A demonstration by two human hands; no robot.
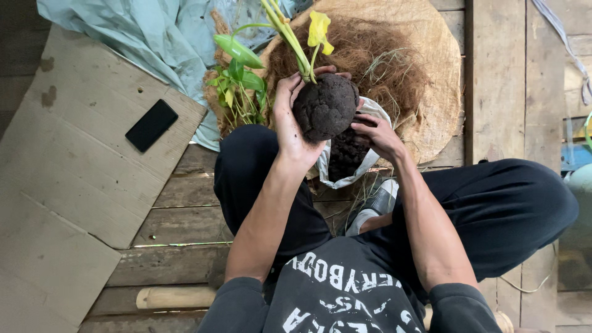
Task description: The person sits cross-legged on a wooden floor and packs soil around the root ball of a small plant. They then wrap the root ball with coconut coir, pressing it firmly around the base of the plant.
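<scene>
Soil ball (325, 106) w/ plant already shaped, gripped by left hand (290, 117); right hand (376, 134) half-open by soil bag (348, 154). Coconut fibre (364, 52) not yet wrapped around.

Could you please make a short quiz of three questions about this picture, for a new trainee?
1. True or false: the left hand holds the soil ball of the plant.
2. Where does the right hand reach?
A. onto the black phone
B. into the white bag of dark soil
C. onto the wooden floor
3. Fill in: the phone lies on a sheet of ____.

Key:
1. True; the plant's green stems rise from the ball.
2. B; its fingers are at the bag's opening, just under the ball.
3. Cardboard.
</scene>
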